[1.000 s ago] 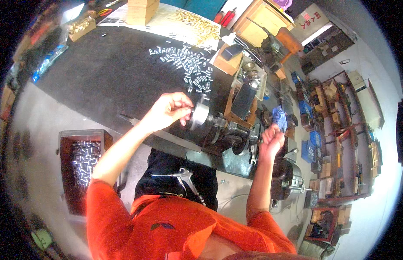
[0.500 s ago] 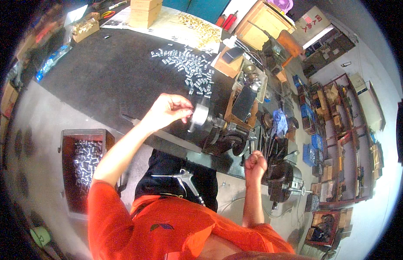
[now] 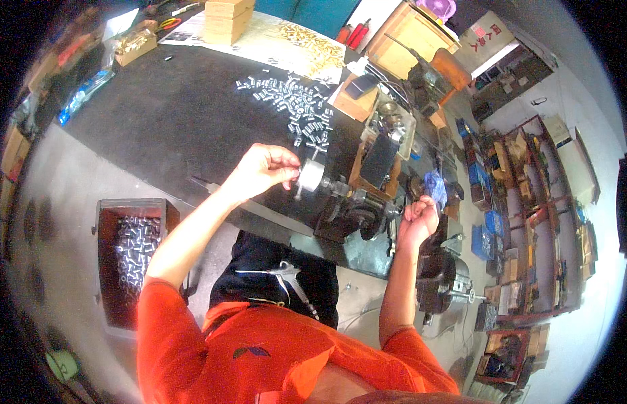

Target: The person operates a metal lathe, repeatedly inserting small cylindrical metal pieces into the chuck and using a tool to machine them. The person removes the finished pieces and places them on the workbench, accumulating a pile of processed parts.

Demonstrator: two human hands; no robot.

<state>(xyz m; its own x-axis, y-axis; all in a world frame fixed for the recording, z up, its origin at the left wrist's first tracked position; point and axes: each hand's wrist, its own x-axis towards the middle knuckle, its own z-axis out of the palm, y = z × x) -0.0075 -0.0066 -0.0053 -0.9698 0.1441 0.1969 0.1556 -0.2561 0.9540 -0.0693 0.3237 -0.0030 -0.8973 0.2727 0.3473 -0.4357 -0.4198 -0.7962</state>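
While my left hand (image 3: 259,172) reaches over the dark desk (image 3: 158,114), its fingers (image 3: 286,176) are pinched together at the round silver chuck (image 3: 311,176) of the small bench machine (image 3: 354,209); whether a part sits between them I cannot tell. Just beyond those fingers lies a scatter of small silver cylinders (image 3: 293,111). My right hand (image 3: 418,219) is curled into a fist with fingers closed, beside the machine's far side, near a blue cloth (image 3: 435,183). Well back from the left fingers, a brown crate (image 3: 133,252) holds more silver pieces.
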